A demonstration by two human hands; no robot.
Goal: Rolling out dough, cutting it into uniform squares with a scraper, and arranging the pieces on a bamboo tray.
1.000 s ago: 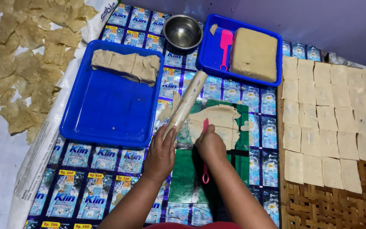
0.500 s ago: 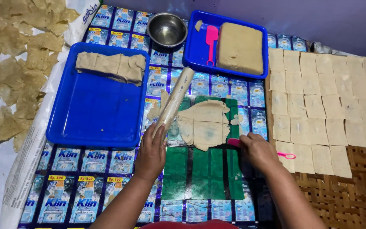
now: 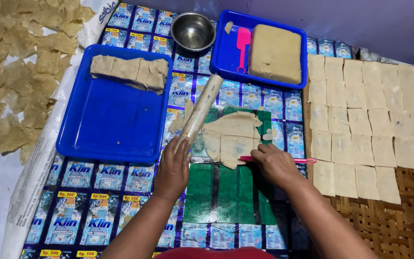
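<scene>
My left hand [image 3: 173, 168] rests on the near end of a pale rolling pin [image 3: 200, 113] that lies slanted on the mat. A thin flattened sheet of dough [image 3: 231, 136] lies on a green patch of the mat, scored into pieces. My right hand [image 3: 275, 164] grips a thin pink cutter [image 3: 297, 160] lying sideways along the near edge of the dough, its tip pointing right toward the cut squares.
A blue tray [image 3: 106, 129] at left holds folded dough strips [image 3: 129, 73]. A second blue tray [image 3: 228, 52] behind holds a dough block [image 3: 275, 52] and a pink scraper [image 3: 242, 45]. A steel bowl [image 3: 193, 31] stands beside it. Cut squares [image 3: 370, 110] cover a woven mat at right; dried pieces [image 3: 15, 72] lie at left.
The right hand swung from the middle of the dough out to the right, then came back to the dough's near edge with the pink cutter. The left hand stayed on the pin.
</scene>
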